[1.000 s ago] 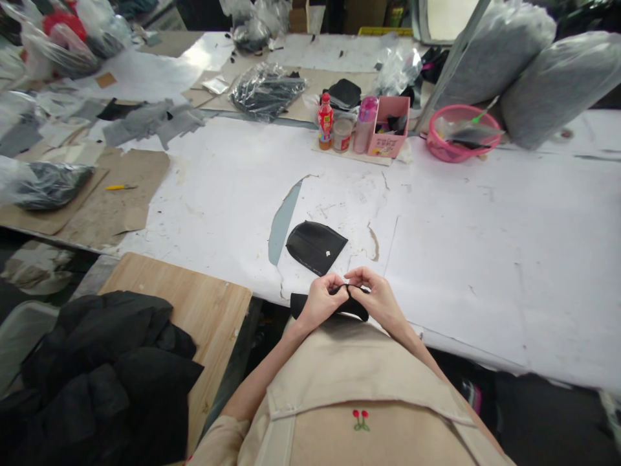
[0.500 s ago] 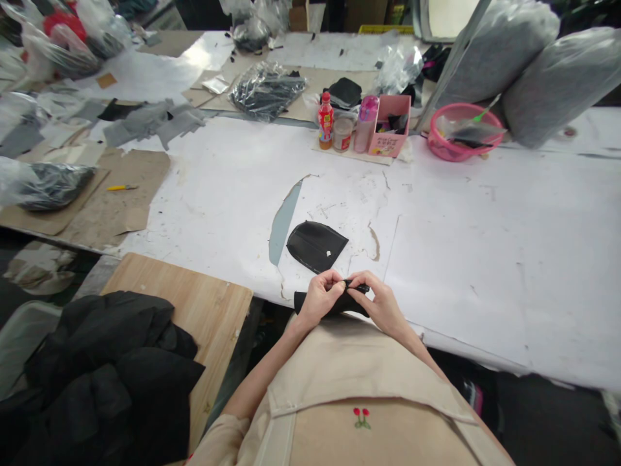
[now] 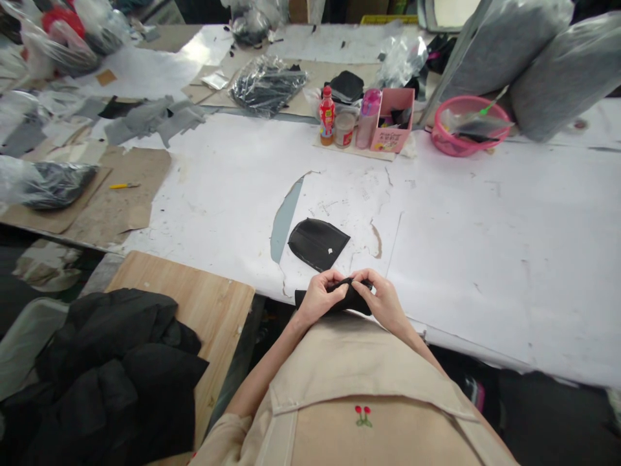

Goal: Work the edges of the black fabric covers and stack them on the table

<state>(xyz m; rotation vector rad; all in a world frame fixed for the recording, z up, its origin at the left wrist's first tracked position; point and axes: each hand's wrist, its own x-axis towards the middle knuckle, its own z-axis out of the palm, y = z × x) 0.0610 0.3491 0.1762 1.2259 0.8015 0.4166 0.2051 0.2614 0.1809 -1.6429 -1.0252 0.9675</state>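
Both hands pinch a piece of black fabric [image 3: 356,301] at the table's front edge, just above my apron. My left hand [image 3: 322,298] is closed on its upper edge, thumb and fingers pressed together. Close beside it, my right hand [image 3: 379,296] grips the same edge between thumb and fingertips. Part of the fabric is hidden behind the hands. Just beyond them a flat black panel [image 3: 317,243], rounded at one end and with a small white mark, lies on the white table covering [image 3: 451,252].
A wooden board [image 3: 213,298] with a heap of black cloth [image 3: 116,375] stands at the left. Farther back are a red-capped bottle [image 3: 326,120], a jar [image 3: 344,129], a pink box [image 3: 392,133] and a pink basket [image 3: 468,133]. A yellow cutter [image 3: 123,186] lies on cardboard.
My fingers have shifted slightly along the fabric's edge, and more of the black cloth now shows between my hands. The whole view has tilted a little.
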